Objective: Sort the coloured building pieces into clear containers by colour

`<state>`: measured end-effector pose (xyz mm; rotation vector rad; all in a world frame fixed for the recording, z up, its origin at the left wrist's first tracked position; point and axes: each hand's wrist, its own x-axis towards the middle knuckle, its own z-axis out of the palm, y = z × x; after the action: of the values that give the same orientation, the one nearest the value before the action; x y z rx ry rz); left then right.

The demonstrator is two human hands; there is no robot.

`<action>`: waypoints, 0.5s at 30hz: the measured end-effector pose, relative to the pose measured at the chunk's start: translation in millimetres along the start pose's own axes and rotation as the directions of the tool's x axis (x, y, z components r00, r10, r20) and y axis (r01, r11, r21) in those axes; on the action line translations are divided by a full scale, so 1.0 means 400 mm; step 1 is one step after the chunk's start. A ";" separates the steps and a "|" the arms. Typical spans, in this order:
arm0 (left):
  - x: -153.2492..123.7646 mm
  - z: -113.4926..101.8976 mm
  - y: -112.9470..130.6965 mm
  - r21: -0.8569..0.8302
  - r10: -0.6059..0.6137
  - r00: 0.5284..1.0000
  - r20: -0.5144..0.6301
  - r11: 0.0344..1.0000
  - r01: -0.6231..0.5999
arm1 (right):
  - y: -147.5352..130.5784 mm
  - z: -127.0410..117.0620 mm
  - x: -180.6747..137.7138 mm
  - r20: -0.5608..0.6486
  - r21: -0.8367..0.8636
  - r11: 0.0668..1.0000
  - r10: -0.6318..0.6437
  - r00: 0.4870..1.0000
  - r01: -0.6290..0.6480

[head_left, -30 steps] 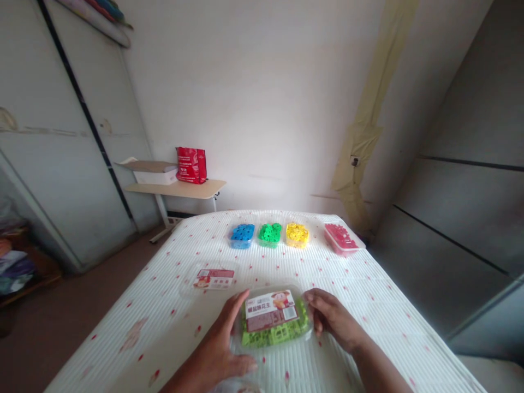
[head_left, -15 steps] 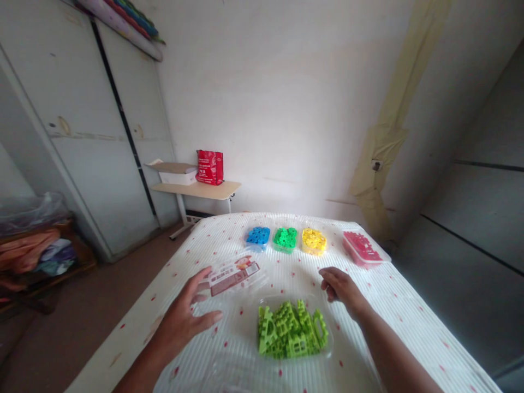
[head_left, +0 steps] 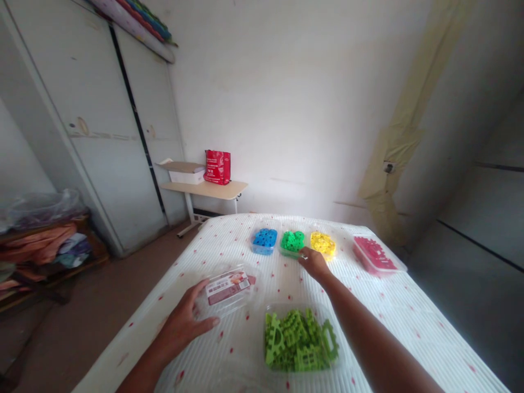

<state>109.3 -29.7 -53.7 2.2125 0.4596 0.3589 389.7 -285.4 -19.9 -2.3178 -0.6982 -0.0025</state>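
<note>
A clear tray of light green plastic pieces [head_left: 300, 341] lies open near the front of the white spotted table [head_left: 409, 322]. My left hand [head_left: 184, 323] rests flat on the table with fingers spread, its fingertips touching a clear lid with a red label [head_left: 227, 286]. My right hand [head_left: 314, 263] reaches far forward, at the near edge of the green pieces tub [head_left: 292, 242] and beside the yellow tub [head_left: 322, 243]. Its fingers are mostly hidden behind the back of the hand.
A blue tub [head_left: 264, 240] and a longer red tray [head_left: 376, 254] complete the row at the table's far edge. A small side table [head_left: 204, 189] with a red bag [head_left: 217, 166] and a box stands by the wall. Clothes pile on a low shelf [head_left: 45, 243] at left.
The labelled lid came off the light green tray and now lies to the left by my left hand. My right hand moved from the tray forward to the row of tubs.
</note>
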 end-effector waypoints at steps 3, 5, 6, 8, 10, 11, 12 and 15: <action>-0.004 -0.009 0.006 -0.038 -0.032 0.999 -0.004 0.999 0.031 | 0.001 -0.006 -0.022 0.006 -0.034 0.999 -0.013 1.000 0.013; -0.008 -0.015 0.017 -0.086 -0.055 0.998 -0.019 0.995 0.053 | 0.004 -0.015 -0.048 0.024 -0.032 0.999 -0.027 0.999 0.028; -0.010 -0.018 0.023 -0.111 -0.064 0.998 -0.028 0.992 0.060 | 0.006 -0.021 -0.064 0.037 -0.024 0.999 -0.034 0.999 0.035; -0.015 -0.018 0.037 -0.153 -0.069 0.997 -0.047 0.986 0.061 | 0.009 -0.035 -0.099 0.076 0.006 0.999 -0.051 0.996 0.050; -0.019 -0.011 0.053 -0.178 -0.046 0.997 -0.065 0.983 0.034 | 0.011 -0.050 -0.137 0.121 0.048 0.997 -0.068 0.990 0.063; -0.019 -0.004 0.061 -0.187 -0.022 0.997 -0.073 0.982 0.009 | 0.012 -0.058 -0.155 0.142 0.071 0.995 -0.077 0.987 0.068; -0.019 0.004 0.072 -0.193 0.009 0.997 -0.076 0.981 -0.024 | 0.012 -0.066 -0.172 0.159 0.093 0.993 -0.087 0.983 0.073; -0.007 0.032 0.112 -0.230 0.107 0.993 -0.038 0.967 -0.113 | 0.013 -0.090 -0.210 0.186 0.154 0.984 -0.115 0.976 0.087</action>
<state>121.0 -66.2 -27.0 2.0115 0.2919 0.4759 327.3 -352.0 -12.1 -2.1587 -0.8842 0.2235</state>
